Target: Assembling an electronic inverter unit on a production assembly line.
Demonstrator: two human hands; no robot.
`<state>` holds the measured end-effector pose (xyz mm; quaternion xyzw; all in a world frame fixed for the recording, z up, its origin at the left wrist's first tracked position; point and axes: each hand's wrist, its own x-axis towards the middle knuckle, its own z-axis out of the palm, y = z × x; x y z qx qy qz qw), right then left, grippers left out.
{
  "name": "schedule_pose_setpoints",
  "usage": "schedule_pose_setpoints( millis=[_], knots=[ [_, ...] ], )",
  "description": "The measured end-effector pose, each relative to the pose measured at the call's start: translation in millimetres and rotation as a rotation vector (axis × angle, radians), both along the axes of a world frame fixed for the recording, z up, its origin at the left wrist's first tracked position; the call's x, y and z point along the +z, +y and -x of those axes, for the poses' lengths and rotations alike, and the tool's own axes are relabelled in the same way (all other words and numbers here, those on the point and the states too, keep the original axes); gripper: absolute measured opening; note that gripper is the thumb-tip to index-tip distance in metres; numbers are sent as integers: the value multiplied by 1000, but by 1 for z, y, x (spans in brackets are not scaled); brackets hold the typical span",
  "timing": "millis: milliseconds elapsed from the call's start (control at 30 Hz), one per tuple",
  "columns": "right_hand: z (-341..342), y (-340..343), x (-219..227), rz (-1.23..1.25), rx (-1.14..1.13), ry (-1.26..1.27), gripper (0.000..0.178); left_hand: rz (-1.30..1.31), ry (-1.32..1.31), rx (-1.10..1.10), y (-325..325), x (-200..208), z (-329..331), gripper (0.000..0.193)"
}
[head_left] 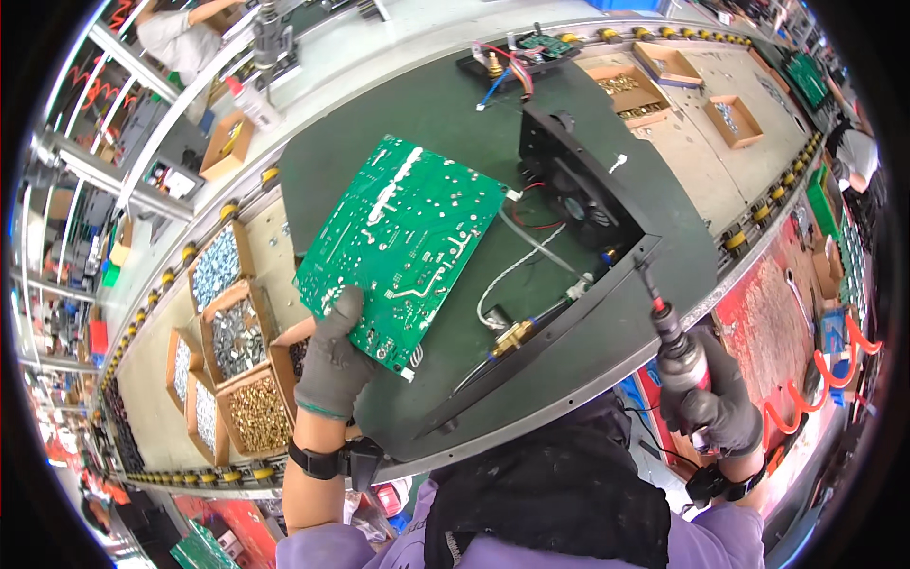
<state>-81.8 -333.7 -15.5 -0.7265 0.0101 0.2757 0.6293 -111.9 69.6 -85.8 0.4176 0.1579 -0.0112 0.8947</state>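
My left hand (336, 353), in a grey glove, grips a large green circuit board (403, 247) by its near edge, with the soldered underside facing up. The board is tilted above a dark green mat (346, 161). My right hand (716, 394), gloved too, is closed around a power screwdriver (678, 351), its bit pointing away from me. Between the hands lies a black metal housing (592, 171) with a fan (583, 204) inside. A brass valve fitting (512, 337), a white twisted cable (507, 270) and other wires sit in or beside the housing. A grey cable runs toward the board's right corner.
Cardboard trays of screws and small metal parts (256, 417) stand on the left. More small boxes (735, 119) are at the far right. A second black assembly with wires (521, 57) lies at the far edge. A red coiled air hose (825, 379) hangs right. Another person (180, 43) is far left.
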Motion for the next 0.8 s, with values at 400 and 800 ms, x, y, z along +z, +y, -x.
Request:
schedule_pose_setpoints(
  millis=[400,800],
  knots=[
    [-9,-19,-4,-108,-202,-6,91,-482,50,250,36,54,26,59],
    [-5,-39,-18,-72,-118,63,89,-248,-202,236,37,47,2,57]
  ],
)
